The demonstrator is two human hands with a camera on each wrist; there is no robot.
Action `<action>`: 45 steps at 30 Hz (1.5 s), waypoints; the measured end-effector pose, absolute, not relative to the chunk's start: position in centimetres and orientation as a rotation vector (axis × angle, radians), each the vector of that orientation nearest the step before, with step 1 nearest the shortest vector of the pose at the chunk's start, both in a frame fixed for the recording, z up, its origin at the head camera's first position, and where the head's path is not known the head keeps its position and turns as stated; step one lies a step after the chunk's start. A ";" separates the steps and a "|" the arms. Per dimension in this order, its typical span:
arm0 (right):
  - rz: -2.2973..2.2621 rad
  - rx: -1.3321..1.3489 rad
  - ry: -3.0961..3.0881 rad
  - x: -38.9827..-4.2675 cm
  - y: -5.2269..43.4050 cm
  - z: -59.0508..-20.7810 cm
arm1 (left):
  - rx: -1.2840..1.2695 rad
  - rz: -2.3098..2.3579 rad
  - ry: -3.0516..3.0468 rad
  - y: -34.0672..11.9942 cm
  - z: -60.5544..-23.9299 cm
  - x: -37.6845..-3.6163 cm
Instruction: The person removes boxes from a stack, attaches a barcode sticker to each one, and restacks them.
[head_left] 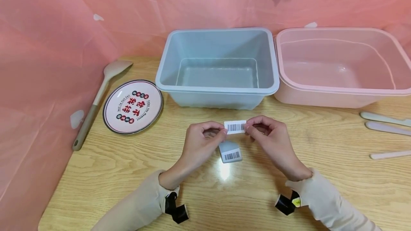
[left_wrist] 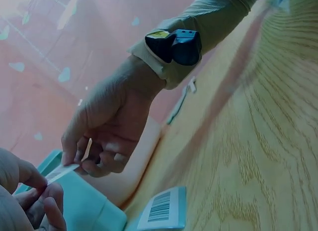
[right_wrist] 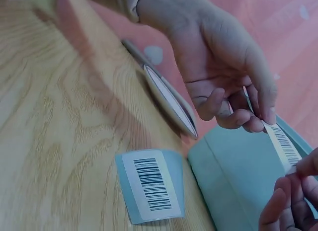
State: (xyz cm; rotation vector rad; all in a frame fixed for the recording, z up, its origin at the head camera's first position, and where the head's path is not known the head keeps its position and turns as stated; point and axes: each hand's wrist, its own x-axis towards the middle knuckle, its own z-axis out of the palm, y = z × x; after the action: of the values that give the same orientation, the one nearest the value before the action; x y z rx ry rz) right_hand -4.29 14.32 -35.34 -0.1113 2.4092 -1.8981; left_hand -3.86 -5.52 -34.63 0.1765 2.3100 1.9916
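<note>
Both hands hold a small white barcode sticker [head_left: 235, 127] level above the wooden table [head_left: 112, 174]. My left hand [head_left: 205, 139] pinches its left end and my right hand [head_left: 264, 131] pinches its right end. The right wrist view shows the sticker [right_wrist: 280, 144] stretched between the fingertips; in the left wrist view the sticker [left_wrist: 62, 171] appears edge-on. Below the hands a grey backing sheet with another barcode label [head_left: 229, 152] lies flat on the table, also visible as the label sheet [right_wrist: 150, 184] and the label sheet [left_wrist: 163, 208].
A grey-blue plastic tub [head_left: 218, 68] stands behind the hands, a pink tub [head_left: 340, 67] to its right. A printed round plate [head_left: 132, 105] and a long-handled spoon [head_left: 99, 97] lie at the left. Pale utensils [head_left: 385, 127] lie at the right edge. Pink sheeting surrounds the table.
</note>
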 end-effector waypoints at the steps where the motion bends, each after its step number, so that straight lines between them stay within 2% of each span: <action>1: -1.902 -0.119 2.411 -4.3 14.3 -35.4 | 0.173 1.991 2.317 -5.6 -34.7 -3.9; 15: -1.805 -0.364 2.710 -5.4 12.8 -36.0 | 0.135 1.955 2.522 -7.1 -35.4 -5.1; 23: -1.754 -0.523 2.947 -6.8 11.7 -36.4 | 0.356 1.662 2.962 -7.6 -35.5 -6.6; 45: -1.631 -0.480 3.174 -10.3 8.8 -37.0 | 0.243 1.577 3.194 -8.2 -37.2 -9.6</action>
State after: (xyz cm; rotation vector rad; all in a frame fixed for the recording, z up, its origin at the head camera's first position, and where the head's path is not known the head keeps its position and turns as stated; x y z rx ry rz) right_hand -10.33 8.85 -37.02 -0.4804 3.1738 -1.6311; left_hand -9.65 -8.16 -37.22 0.2431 3.1941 1.5773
